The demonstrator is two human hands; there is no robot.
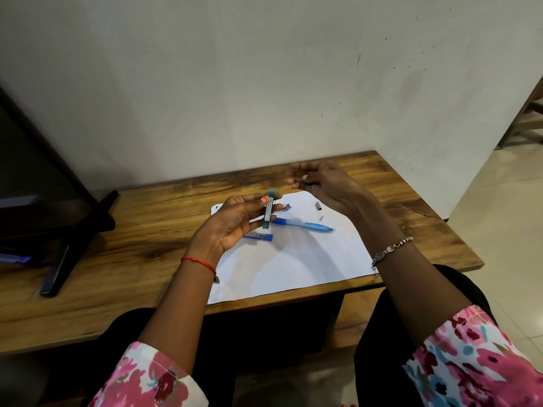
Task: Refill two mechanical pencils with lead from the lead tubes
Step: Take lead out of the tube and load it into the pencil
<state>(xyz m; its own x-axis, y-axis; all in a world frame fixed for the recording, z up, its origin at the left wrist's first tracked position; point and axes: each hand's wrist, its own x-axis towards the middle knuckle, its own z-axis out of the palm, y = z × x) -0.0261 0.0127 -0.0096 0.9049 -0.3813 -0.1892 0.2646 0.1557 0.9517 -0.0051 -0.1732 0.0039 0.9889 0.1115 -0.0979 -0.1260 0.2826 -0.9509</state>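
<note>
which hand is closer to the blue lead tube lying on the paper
Left. The left hand, gripping a teal lead tube, sits just above the blue lead tube, overlapping its end. The right hand is raised farther back, beyond the blue pencil.

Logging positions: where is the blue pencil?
Head view, centre: the blue pencil lies on the white paper, just right of the left hand gripping the green lead tube.

Two lead tubes [269, 211], two pencils [299, 224], two small loose parts [318, 206], one paper sheet [293, 268].
</note>
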